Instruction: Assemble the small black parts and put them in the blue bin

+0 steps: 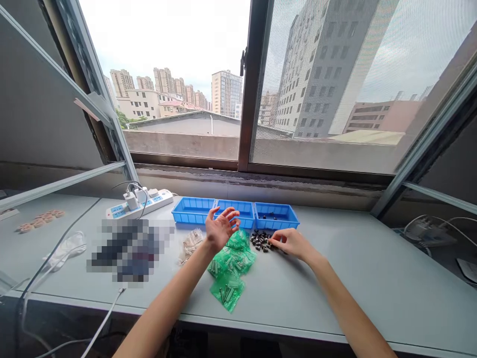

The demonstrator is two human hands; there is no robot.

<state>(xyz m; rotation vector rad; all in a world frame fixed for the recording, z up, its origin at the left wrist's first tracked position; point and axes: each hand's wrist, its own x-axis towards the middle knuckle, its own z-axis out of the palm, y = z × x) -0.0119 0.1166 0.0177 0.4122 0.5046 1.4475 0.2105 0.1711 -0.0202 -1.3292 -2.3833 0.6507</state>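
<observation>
Three blue bins [189,219] stand joined in a row on the pale table [346,293], and I place everything by that row in the head view. Just in front of the row's right end lies a loose pile of small black pieces [259,241], and a few more dark bits [270,217] sit inside the rightmost bin. The right hand [294,242] is at the pile's edge, thumb and fingers drawn together; from where I stand I can't tell whether a piece is pinched there. The left hand [222,227] is raised before the row's middle, palm up, fingers loosely curled, holding nothing. Nearer the person than the row, below its middle, green bags [228,293] lie overlapping, with screws showing through. Clear bags of pale pieces [191,243] lie before the row's left end. Left of the row stands a white power strip [162,200] with plugs in it.
</observation>
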